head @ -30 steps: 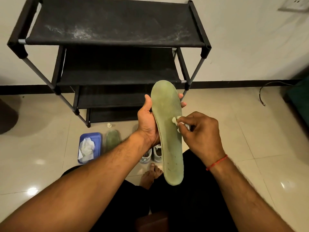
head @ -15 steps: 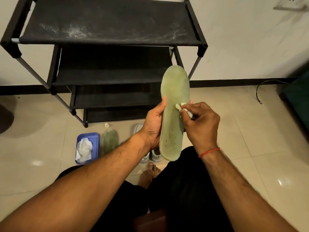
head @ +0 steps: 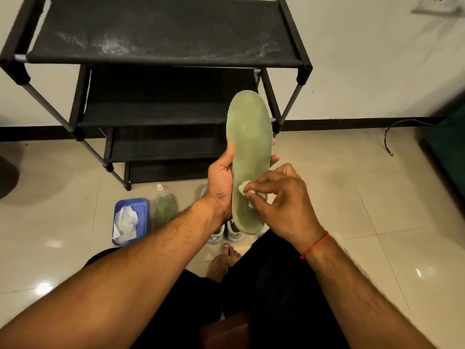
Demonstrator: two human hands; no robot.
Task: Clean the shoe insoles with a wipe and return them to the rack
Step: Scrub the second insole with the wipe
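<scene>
Here the left hand [head: 221, 185] holds the green insole [head: 249, 157] upright, thumb on its front, fingers wrapped behind. Just beside it, the right hand [head: 284, 205] pinches a small white wipe [head: 245, 188] against the insole's lower half.

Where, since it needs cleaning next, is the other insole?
Head view, left of centre: the other insole lies on the floor between blue tray and shoes.

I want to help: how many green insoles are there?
2. One insole is in the left hand; a second insole lies on the floor beside the blue tray. Others may be hidden.
</scene>
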